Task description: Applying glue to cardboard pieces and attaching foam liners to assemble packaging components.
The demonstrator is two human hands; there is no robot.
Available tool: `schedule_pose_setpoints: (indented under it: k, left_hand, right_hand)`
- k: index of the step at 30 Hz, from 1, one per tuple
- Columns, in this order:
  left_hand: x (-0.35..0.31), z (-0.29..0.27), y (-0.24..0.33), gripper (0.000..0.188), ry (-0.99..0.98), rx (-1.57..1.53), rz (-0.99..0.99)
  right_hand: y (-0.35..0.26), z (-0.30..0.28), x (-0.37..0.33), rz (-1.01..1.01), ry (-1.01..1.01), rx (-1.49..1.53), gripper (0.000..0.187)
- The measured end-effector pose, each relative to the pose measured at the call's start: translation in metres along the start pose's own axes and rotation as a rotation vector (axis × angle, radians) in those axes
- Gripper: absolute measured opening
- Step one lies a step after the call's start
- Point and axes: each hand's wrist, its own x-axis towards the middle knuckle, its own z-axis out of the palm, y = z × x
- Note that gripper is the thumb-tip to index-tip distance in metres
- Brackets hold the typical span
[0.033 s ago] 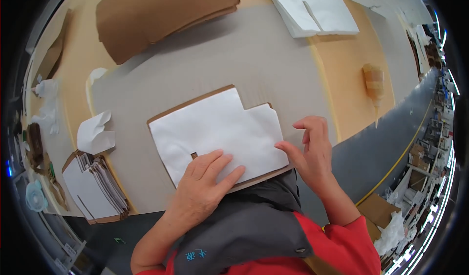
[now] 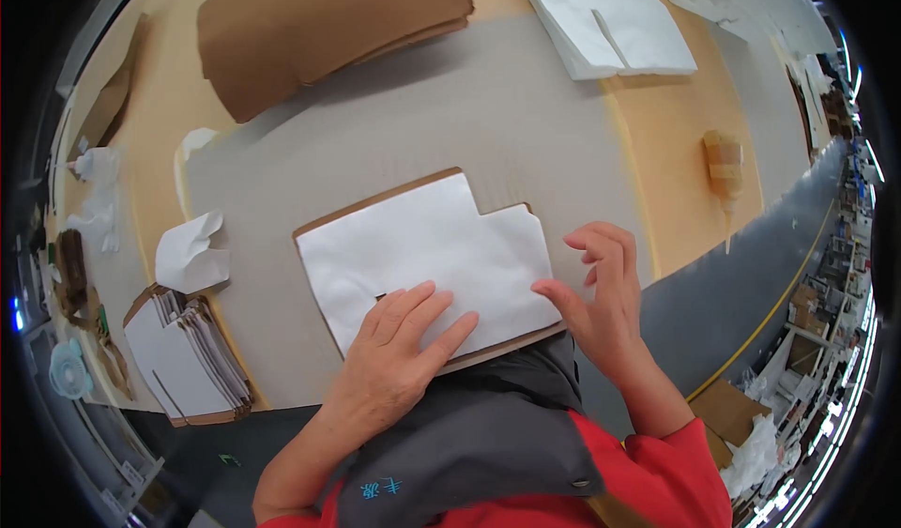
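White sheet [image 2: 441, 246] lies on a brown backing piece [image 2: 375, 204], at the near edge of the grey work surface [image 2: 526, 106], directly in front of the person. Left hand [image 2: 399, 350] rests palm down on the lower part of the sheet, fingers extended and slightly spread, just beside 1 small dark slot. Right hand [image 2: 605, 293] is half curled, thumb and forefinger well parted with nothing between them; the thumb tip is at the sheet's right edge, though contact cannot be confirmed. The step appears to be aligning and flattening the 2 layers. For a good result, apply light, even pressure with the flat left fingers, check that the brown margin is even along the upper and lower edges, and square the right edge with the right thumb. Avoid dragging the sheet, as this could cause creases or skew the stepped corner.
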Motion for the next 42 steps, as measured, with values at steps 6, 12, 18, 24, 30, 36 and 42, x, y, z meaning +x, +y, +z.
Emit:
schedule_pose_setpoints:
  k: [6,12,18,24,30,36,42]
  left_hand:
    - [0.006,0.013,-0.031,0.056,0.103,0.185,-0.144]
    - [-0.001,0.020,-0.054,0.066,0.154,0.154,-0.283]
    - [-0.004,0.028,-0.060,0.068,0.188,0.153,-0.312]
    - [-0.004,0.026,-0.062,0.072,0.111,0.241,-0.372]
    - [-0.031,0.016,-0.027,0.070,0.066,0.211,-0.382]
    - [-0.045,0.047,-0.018,0.070,0.059,0.258,-0.408]
    - [-0.047,0.037,-0.016,0.071,0.068,0.270,-0.419]
  right_hand:
    - [-0.024,0.051,0.020,-0.520,-0.271,-0.331,0.091]
    - [-0.021,0.073,0.049,-0.598,-0.276,-0.463,0.095]
    - [-0.024,0.073,0.052,-0.568,-0.310,-0.505,0.094]
    - [-0.030,0.071,0.058,-0.561,-0.325,-0.567,0.093]
    - [-0.043,0.057,0.014,-0.531,-0.260,-0.564,0.092]
    - [-0.027,0.073,0.002,-0.464,-0.224,-0.563,0.092]
    - [0.002,0.048,0.005,-0.335,-0.135,-0.632,0.097]
